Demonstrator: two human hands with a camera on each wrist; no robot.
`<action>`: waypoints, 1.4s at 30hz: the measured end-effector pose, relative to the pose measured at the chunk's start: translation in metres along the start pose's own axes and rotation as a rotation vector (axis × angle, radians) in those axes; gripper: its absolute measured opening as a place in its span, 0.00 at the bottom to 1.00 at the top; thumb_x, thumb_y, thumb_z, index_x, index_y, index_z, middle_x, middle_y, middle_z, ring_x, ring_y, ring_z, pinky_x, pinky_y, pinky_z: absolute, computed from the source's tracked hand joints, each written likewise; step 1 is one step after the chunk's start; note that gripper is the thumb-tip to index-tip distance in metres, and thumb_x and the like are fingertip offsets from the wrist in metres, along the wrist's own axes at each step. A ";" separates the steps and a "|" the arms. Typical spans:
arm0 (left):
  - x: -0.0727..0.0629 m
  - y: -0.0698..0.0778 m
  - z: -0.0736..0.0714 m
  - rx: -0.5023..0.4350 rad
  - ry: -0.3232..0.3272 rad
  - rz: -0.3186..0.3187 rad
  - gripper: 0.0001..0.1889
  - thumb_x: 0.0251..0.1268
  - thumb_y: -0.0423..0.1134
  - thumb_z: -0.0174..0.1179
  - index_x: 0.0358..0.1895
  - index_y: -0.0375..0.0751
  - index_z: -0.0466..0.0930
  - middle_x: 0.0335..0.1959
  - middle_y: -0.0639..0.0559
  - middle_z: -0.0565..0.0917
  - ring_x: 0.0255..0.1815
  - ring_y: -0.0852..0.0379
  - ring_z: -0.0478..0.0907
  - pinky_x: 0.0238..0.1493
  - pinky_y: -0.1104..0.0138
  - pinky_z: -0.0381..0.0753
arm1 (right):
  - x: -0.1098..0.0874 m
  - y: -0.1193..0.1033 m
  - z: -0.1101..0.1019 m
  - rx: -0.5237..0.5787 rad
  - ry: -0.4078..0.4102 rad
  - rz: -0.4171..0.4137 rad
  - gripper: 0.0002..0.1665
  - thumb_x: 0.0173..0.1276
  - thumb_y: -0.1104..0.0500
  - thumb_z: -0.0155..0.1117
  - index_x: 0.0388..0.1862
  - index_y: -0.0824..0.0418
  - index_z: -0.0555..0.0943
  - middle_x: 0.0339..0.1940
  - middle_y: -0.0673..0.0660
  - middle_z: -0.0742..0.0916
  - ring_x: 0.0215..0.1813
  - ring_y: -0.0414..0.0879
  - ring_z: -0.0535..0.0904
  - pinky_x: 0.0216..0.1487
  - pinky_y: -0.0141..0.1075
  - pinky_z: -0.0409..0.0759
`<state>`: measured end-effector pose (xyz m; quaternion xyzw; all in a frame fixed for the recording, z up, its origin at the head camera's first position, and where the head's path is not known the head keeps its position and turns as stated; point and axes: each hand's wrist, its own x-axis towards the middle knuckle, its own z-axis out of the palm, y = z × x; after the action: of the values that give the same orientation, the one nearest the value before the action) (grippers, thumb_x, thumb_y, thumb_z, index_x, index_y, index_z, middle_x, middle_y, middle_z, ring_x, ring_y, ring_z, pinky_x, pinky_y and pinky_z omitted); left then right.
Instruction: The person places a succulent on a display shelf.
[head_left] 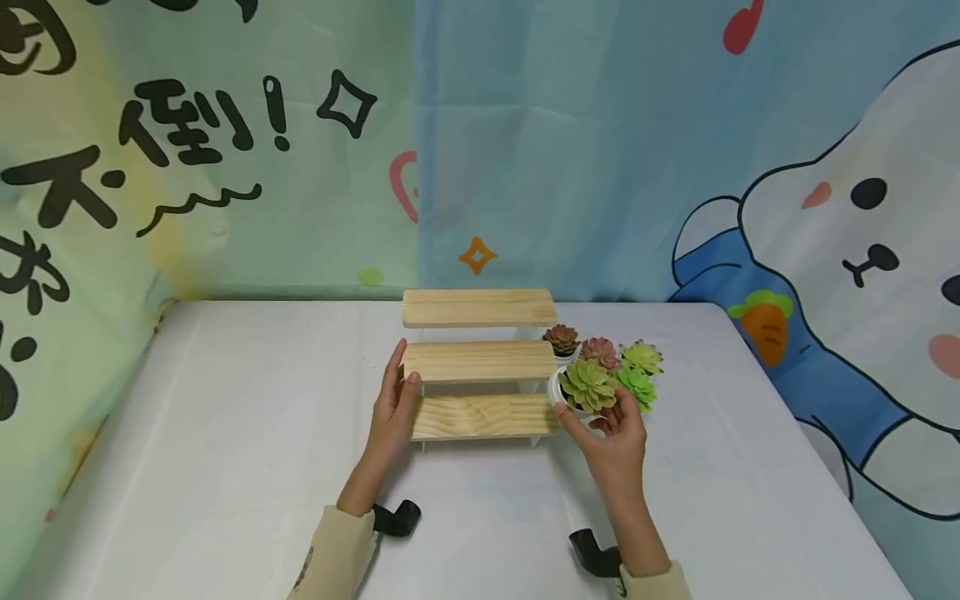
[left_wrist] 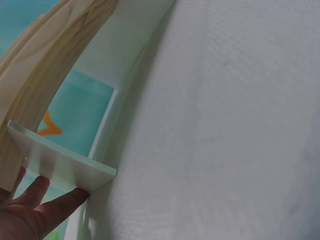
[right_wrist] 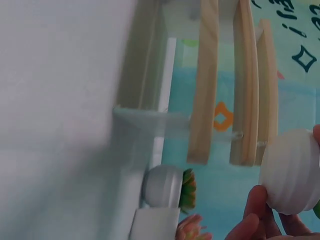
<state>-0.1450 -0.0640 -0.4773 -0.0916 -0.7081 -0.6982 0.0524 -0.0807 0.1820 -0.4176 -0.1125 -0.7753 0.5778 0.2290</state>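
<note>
A three-tier stand with pale wooden shelves (head_left: 480,362) and white supports (left_wrist: 65,160) stands in the middle of the table. My left hand (head_left: 393,408) rests against its left end; in the left wrist view the fingertips (left_wrist: 77,196) touch a white support under a shelf. At the stand's right end my right hand (head_left: 611,437) holds a potted succulent (head_left: 587,385), light green in a white ribbed pot (right_wrist: 290,170). The right wrist view has this pot raised off the table beside the shelf ends, fingers and thumb around it.
Behind the right hand stand more potted succulents: a brown one (head_left: 561,339), a pink one (head_left: 600,352), a yellow-green one (head_left: 642,357) and a bright green one (head_left: 636,386). A white cloth covers the table (head_left: 247,433). A printed curtain (head_left: 562,150) hangs behind.
</note>
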 end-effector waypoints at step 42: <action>0.003 -0.002 -0.002 0.046 0.012 0.005 0.28 0.80 0.41 0.43 0.78 0.47 0.51 0.76 0.38 0.56 0.74 0.34 0.55 0.66 0.39 0.63 | 0.030 -0.043 0.058 0.207 -0.282 -0.156 0.34 0.56 0.75 0.70 0.62 0.72 0.70 0.50 0.51 0.78 0.44 0.39 0.77 0.42 0.27 0.78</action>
<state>-0.1488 -0.0659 -0.4787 -0.0879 -0.7233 -0.6823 0.0603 -0.1315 0.1331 -0.3835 0.0542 -0.7423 0.6451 0.1728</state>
